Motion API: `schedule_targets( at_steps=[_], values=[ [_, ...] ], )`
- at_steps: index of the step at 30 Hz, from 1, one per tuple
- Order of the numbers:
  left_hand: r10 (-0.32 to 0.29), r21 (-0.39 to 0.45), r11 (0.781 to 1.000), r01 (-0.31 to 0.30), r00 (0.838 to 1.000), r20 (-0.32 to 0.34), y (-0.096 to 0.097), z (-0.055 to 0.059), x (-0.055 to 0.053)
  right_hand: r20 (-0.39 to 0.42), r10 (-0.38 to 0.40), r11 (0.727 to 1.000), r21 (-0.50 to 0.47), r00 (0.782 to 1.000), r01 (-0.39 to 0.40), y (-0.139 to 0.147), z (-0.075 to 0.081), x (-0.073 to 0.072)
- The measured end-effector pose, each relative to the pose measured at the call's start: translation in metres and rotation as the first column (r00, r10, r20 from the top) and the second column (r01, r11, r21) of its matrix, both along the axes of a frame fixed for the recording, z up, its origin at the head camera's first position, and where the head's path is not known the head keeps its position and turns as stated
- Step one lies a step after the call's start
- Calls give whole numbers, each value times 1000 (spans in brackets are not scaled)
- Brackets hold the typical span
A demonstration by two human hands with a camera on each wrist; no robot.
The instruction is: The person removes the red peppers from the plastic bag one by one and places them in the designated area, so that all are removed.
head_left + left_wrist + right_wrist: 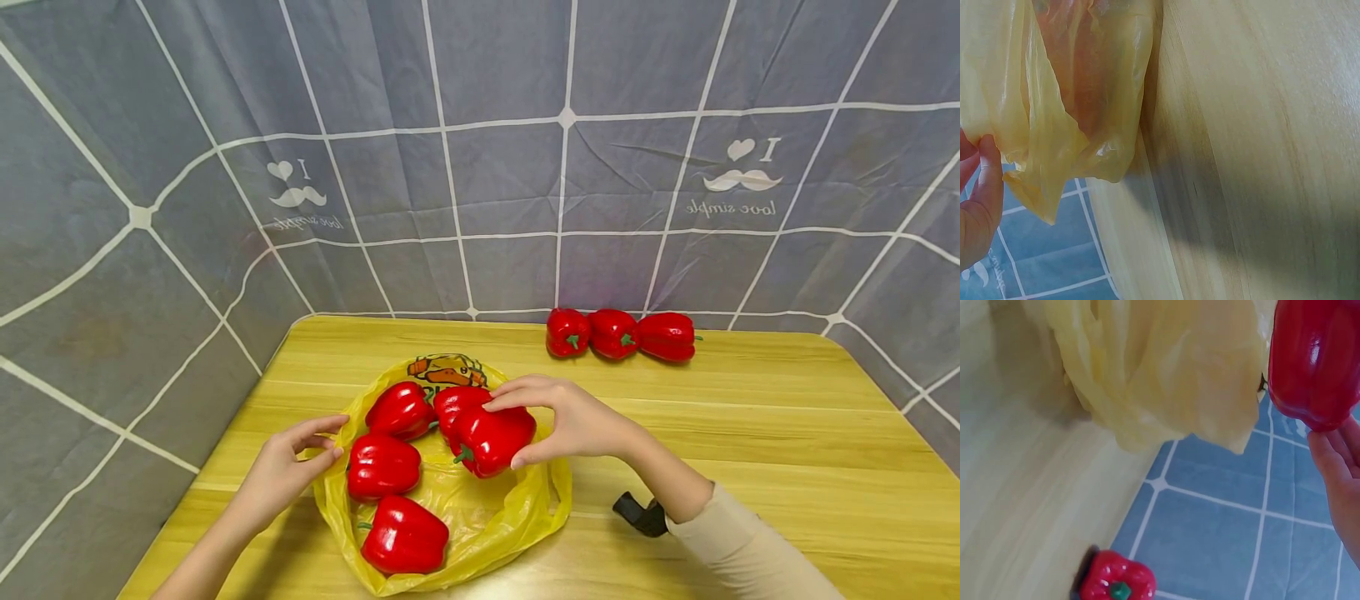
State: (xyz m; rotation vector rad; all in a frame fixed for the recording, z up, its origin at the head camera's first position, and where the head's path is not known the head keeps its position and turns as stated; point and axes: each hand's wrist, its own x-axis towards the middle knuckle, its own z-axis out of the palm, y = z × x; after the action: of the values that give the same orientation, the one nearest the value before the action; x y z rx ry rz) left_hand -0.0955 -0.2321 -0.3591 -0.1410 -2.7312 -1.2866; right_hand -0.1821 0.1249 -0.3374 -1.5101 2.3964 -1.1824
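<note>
A yellow plastic bag [517,525] with a printed duck face stands with its mouth spread wide, several red bell peppers [405,533] inside it. My left hand [288,462] pinches the bag's left rim between thumb and fingers. In the left wrist view, that hand [979,200] is at the edge of the thin plastic [1047,137]. My right hand [562,421] grips another red bell pepper [495,437] over the far right part of the bag mouth, overlapping a pepper behind it. The right wrist view shows this pepper [1313,362] at the fingertips, beside the bag [1166,375].
Three more red bell peppers [613,333] lie in a row near the back edge of the wooden table [750,417]. A grey checked curtain [510,183] hangs behind and at the sides. A black piece [641,514] shows by my right wrist.
</note>
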Motion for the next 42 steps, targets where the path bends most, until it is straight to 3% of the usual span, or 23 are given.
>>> schedule_targets(
  at_steps=[12,19,42],
  values=[
    [1,-6,1000,-1,1000,-4,0,0,0,-7,-74,997,-16,997,74,16,6,-8],
    [2,-12,1000,-2,1000,-6,0,0,-1,-51,-115,992,-50,992,113,29,8,-12],
    [-2,26,1000,2,1000,-3,0,-2,0,-79,-267,964,-22,960,266,76,-6,-21]
  ],
)
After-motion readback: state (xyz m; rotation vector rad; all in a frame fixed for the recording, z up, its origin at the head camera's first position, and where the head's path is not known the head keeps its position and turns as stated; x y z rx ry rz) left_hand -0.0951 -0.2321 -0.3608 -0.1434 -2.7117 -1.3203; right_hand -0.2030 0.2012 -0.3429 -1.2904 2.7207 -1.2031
